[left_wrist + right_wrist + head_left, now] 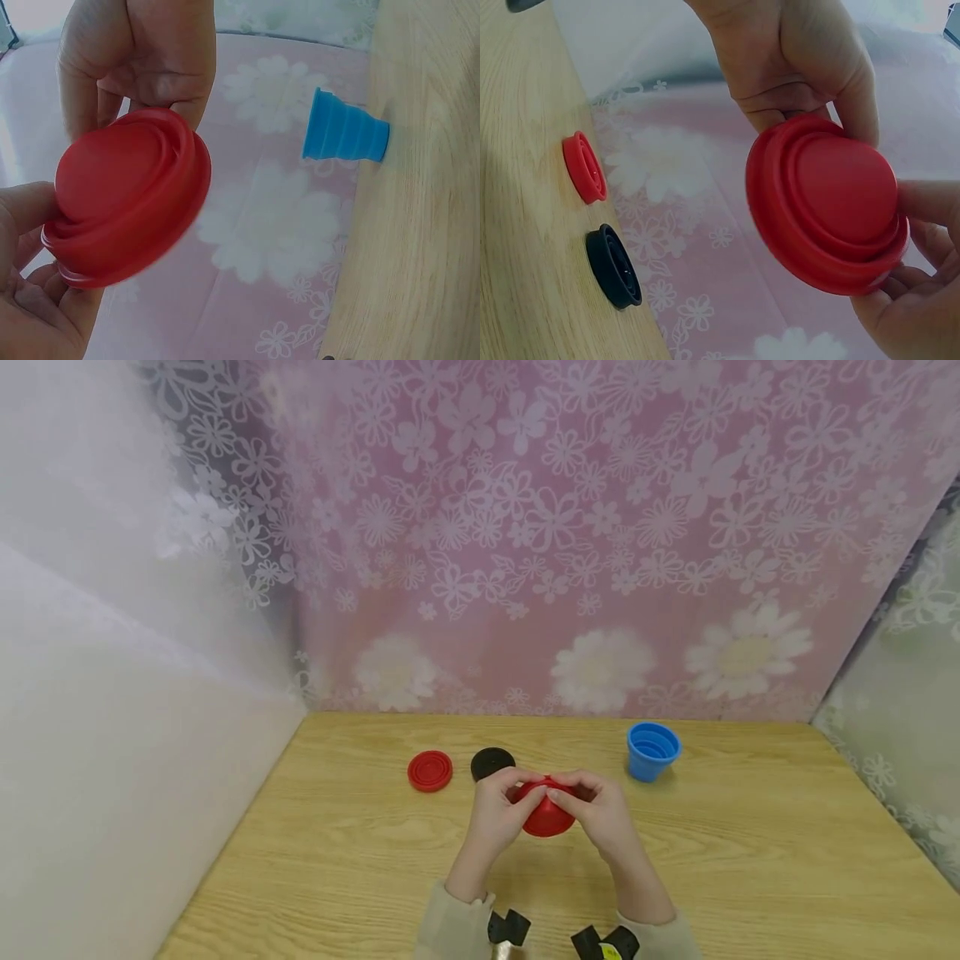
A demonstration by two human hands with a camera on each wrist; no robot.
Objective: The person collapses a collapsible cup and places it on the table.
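Note:
A red collapsible cup, partly folded with stepped rings, is held above the table between both hands. My left hand pinches its left side, thumb on the near face. On the opposite side my right hand grips the rim with thumb and fingers. In the left wrist view the cup tilts, its smooth round base facing the camera. The right wrist view shows the same cup with the fingertips of both hands at its edge; some fingers are hidden behind it.
Farther back on the wooden table lie a flat red collapsed cup and a flat black one, partly behind the left hand. An extended blue collapsible cup stands upright to the right. A flowered pink backdrop rises behind.

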